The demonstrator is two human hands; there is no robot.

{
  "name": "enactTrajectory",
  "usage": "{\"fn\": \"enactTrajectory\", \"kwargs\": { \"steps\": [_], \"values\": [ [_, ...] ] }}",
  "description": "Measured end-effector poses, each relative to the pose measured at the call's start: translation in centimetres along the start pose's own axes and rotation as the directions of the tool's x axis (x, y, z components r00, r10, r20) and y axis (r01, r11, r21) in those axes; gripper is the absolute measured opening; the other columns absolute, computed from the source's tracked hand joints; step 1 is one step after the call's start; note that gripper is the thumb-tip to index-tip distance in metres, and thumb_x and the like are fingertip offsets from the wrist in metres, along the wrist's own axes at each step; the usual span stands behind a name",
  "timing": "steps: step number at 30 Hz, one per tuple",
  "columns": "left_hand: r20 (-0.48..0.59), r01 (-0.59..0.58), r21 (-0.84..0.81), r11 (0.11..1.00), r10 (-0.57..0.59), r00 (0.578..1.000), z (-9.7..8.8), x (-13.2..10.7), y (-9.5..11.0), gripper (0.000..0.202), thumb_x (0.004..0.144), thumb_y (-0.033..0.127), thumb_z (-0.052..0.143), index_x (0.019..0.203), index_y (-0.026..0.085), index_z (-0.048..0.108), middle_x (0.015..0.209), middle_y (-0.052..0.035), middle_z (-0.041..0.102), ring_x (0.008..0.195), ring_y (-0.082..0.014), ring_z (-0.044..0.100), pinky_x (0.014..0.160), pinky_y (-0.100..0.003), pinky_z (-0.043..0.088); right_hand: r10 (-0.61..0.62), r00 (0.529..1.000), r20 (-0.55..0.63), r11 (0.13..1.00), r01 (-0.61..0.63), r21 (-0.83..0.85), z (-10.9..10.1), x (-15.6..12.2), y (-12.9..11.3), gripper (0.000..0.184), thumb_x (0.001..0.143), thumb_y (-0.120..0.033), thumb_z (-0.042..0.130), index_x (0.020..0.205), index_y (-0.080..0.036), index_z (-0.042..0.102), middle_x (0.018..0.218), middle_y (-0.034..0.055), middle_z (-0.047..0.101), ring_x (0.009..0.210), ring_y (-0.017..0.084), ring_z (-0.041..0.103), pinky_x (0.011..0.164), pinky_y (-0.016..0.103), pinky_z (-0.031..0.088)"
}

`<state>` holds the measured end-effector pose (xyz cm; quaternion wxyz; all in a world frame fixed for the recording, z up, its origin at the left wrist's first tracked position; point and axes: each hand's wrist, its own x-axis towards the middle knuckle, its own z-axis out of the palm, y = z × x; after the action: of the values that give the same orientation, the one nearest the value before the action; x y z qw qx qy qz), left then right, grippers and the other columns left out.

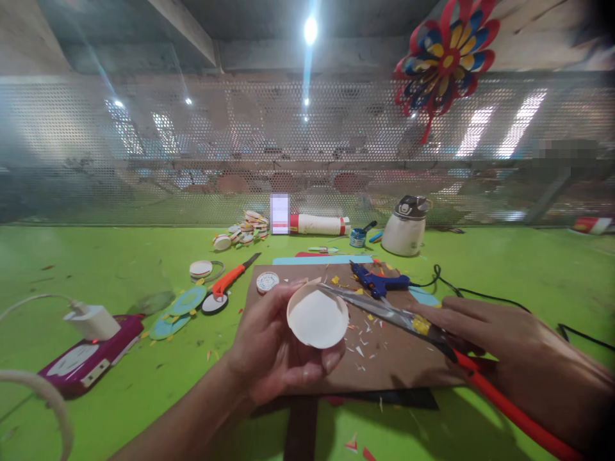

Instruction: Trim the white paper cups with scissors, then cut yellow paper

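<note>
My left hand [278,346] is closed around a small round white paper cup-like piece [318,317], its open side facing me. My right hand [494,333] grips a pair of scissors [384,308] with red-orange handles and yellow tape near the pivot. The blades point left, and their tips meet the cup's upper rim. Whether the blades are parted is hard to tell. Beneath both hands lies a brown board [394,362] strewn with paper scraps. A blue glue gun [379,280] rests on its far part, and a speckled round disc [268,282] is at its far left corner.
Left on the green table [192,390] are an orange-handled knife [230,278], light-blue paper discs [187,301] and a purple power strip [91,352] with a white charger. Farther back stand a pile of small round pieces [247,227], a blue jar [358,237] and a white pot [404,227].
</note>
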<state>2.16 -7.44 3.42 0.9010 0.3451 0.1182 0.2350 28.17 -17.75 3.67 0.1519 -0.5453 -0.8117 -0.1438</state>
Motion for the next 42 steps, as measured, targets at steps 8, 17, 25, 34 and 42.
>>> {"fn": "enactTrajectory", "kwargs": {
  "steps": [8, 17, 25, 34, 42],
  "values": [
    [-0.010, -0.001, 0.002, 1.000, 0.001, 1.000, 0.4, -0.2, 0.0, 0.039, 0.082, 0.044, 0.047, 0.085, 0.009, 0.064, 0.053, -0.0080, 0.059, 0.044, -0.0136, 0.055, 0.034, -0.016, 0.024, -0.014, 1.000, -0.006, 1.000, 0.013, -0.023, 0.1, 0.1, -0.2, 0.053, 0.087, -0.033, 0.050, 0.138, -0.038, 0.034, 0.079, 0.0015, 0.060, 0.065, 0.020, 0.061, 0.051, 0.028, 0.050],
    [-0.001, 0.008, 0.023, 1.000, -0.008, 1.000, 0.4, -0.1, 0.2, 0.041, 0.082, 0.045, 0.045, 0.085, 0.009, 0.064, 0.051, -0.0082, 0.058, 0.044, -0.0131, 0.053, 0.032, -0.015, 0.024, 0.027, 0.999, 0.032, 1.000, -0.027, 0.000, -0.3, 0.2, 0.3, 0.067, 0.075, -0.044, 0.068, 0.136, -0.040, 0.038, 0.083, 0.0007, 0.063, 0.069, 0.020, 0.063, 0.053, 0.028, 0.053],
    [-0.025, 0.028, 0.018, 0.999, -0.028, 0.999, 0.5, 0.0, 0.2, 0.042, 0.082, 0.046, 0.042, 0.083, 0.010, 0.062, 0.050, -0.0072, 0.056, 0.043, -0.0129, 0.052, 0.032, -0.015, 0.024, 0.019, 1.000, 0.025, 0.999, -0.019, -0.030, -0.3, 0.3, 0.1, 0.065, 0.076, -0.048, 0.066, 0.136, -0.037, 0.042, 0.084, 0.0025, 0.066, 0.069, 0.022, 0.065, 0.051, 0.028, 0.053],
    [-0.040, 0.038, 0.009, 0.999, -0.038, 0.998, 0.4, 0.0, 0.2, 0.038, 0.079, 0.045, 0.045, 0.080, 0.011, 0.062, 0.052, -0.0060, 0.056, 0.043, -0.0136, 0.053, 0.032, -0.016, 0.024, -0.013, 1.000, 0.026, 0.998, 0.015, -0.055, -0.3, 0.4, 0.2, 0.062, 0.078, -0.051, 0.062, 0.134, -0.033, 0.041, 0.074, 0.0013, 0.061, 0.060, 0.020, 0.061, 0.046, 0.026, 0.049],
    [0.018, 0.063, 0.040, 0.997, -0.064, 0.998, -0.4, 0.1, -0.2, 0.044, 0.082, 0.048, 0.043, 0.084, 0.010, 0.065, 0.055, -0.0067, 0.055, 0.046, -0.0130, 0.052, 0.032, -0.016, 0.018, -0.008, 0.999, 0.050, 0.998, 0.011, -0.054, 0.0, -0.5, 0.7, 0.046, 0.085, -0.031, 0.053, 0.130, -0.032, 0.045, 0.080, 0.0028, 0.061, 0.065, 0.020, 0.062, 0.052, 0.028, 0.049]
  ]
}}
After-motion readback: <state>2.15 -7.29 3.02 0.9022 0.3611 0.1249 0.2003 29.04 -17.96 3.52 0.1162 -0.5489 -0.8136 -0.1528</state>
